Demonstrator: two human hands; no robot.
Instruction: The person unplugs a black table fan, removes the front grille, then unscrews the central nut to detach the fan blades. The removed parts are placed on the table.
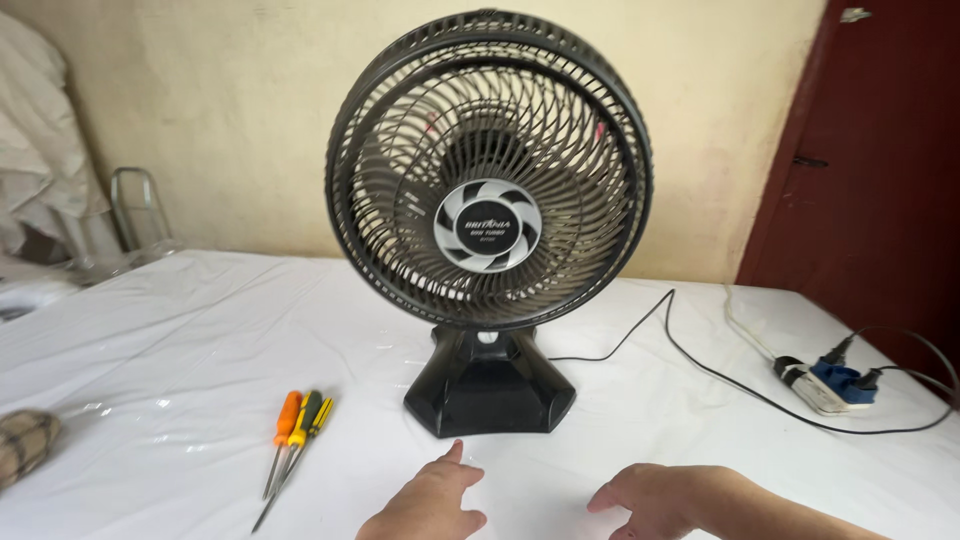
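A black table fan [488, 225] with a round grille and a grey hub stands upright on its black base [488, 385] in the middle of a white-covered table [180, 340]. My left hand [428, 503] rests on the cloth just in front of the base, index finger pointing toward it, holding nothing. My right hand [655, 497] lies on the cloth to the right, fingers loosely curled, also holding nothing. Neither hand touches the fan.
Three screwdrivers [292, 440] with orange and yellow handles lie left of the base. The fan's black cord [700, 365] runs right to a power strip [825, 385] with plugs. A checked cloth bundle [22, 445] sits at the left edge. A dark red door [880, 150] is at right.
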